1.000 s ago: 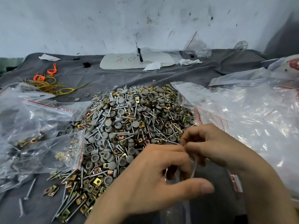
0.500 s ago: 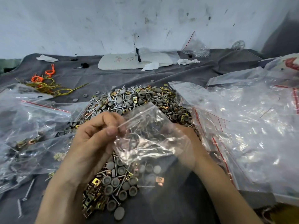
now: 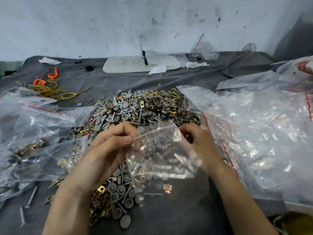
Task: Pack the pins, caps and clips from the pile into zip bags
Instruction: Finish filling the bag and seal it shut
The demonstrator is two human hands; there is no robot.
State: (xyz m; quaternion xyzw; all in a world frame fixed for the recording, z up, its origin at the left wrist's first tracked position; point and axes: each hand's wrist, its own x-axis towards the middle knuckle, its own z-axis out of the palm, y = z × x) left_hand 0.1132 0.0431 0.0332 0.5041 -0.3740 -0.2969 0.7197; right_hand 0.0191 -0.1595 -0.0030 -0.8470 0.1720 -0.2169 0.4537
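Clear plastic film, the zip bag (image 3: pixel 162 150), hangs between your two hands, just above the near part of the pile (image 3: pixel 138 107).

Head view: your left hand (image 3: pixel 110 150) pinches the bag's upper left corner between thumb and curled fingers. Your right hand (image 3: pixel 198 141) grips the upper right edge, with its fingers partly hidden behind the film. The pile of caps (image 3: pixel 125 221), pins (image 3: pixel 32 197) and clips (image 3: pixel 167 187) lies on the grey cloth (image 3: pixel 177 214), beyond and beneath the bag. Filled bags (image 3: pixel 33 141) lie to the left and spare bags (image 3: pixel 254 133) to the right. It cannot be told whether the seal is parted. The parts seen through the film appear to belong to the pile below.

The step in hand is judged to be opening the mouth for filling.

- Slide each thumb against its finger to separate the two lips; do not pull the corners outward, which only tightens the seal.
- Hold the mouth upward and directly over the pile, so that dropped parts fall back onto it.
- Once the mouth is open, free one hand to feed parts and let the other hold one lip only.
- Load pins head first — the points are likely to pierce thin film.
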